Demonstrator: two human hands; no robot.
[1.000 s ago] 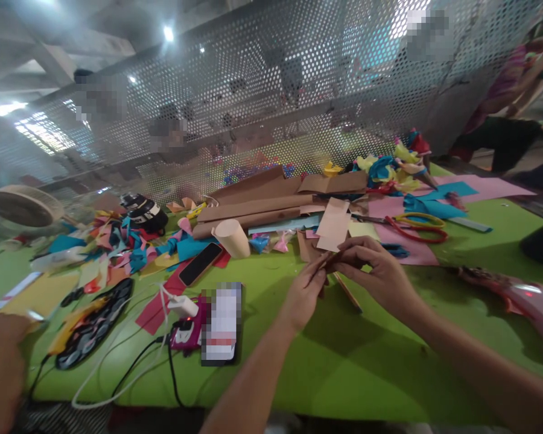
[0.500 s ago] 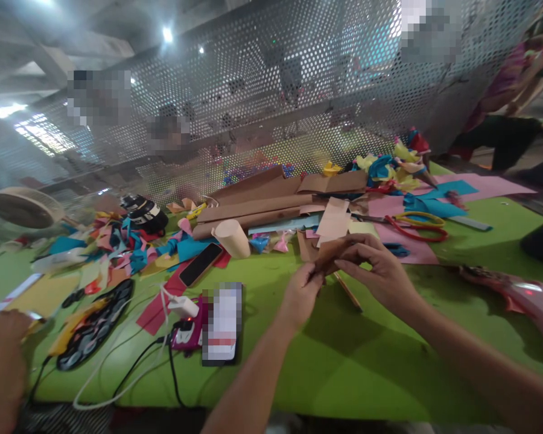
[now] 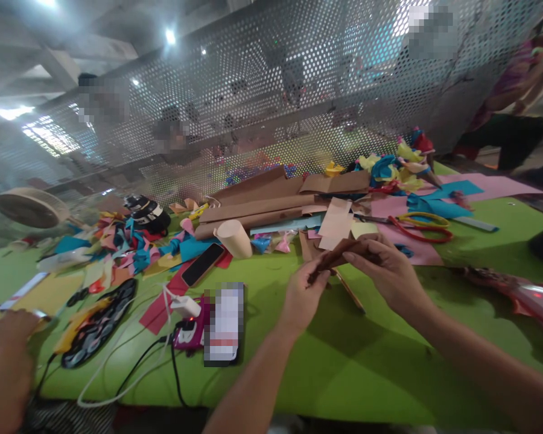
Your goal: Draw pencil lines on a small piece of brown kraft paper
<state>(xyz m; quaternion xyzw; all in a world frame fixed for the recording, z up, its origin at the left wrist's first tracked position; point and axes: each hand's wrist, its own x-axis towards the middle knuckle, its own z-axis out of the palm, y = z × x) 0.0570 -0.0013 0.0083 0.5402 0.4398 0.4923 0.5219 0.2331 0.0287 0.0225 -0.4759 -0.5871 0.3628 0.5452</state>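
Between both hands, just above the green table (image 3: pixel 344 367), is a folded or curled piece of brown paper (image 3: pixel 337 255). My left hand (image 3: pixel 304 295) is closed on its left end, thumb on the near side. The fingers of my right hand (image 3: pixel 384 265) pinch the other end, thumb against the paper's near face. Below the paper a thin brown stick (image 3: pixel 350 292) lies slanting on the table. Just behind the hands are a pale paper strip (image 3: pixel 335 223) and the red-and-yellow-handled scissors (image 3: pixel 420 229).
Left stand a paper tube (image 3: pixel 234 239), a dark phone (image 3: pixel 203 265), a lit-screen phone (image 3: pixel 225 325) and a purple power strip (image 3: pixel 192 331) with trailing cables. A pink glue gun (image 3: pixel 520 292) lies right. Brown sheets (image 3: pixel 257 208) lie behind. Another person's hand (image 3: pixel 11 331) works far left.
The brown paper has tilted and now looks more curled, its left end lower in my left hand. My right hand has shifted slightly right. The view has moved a little.
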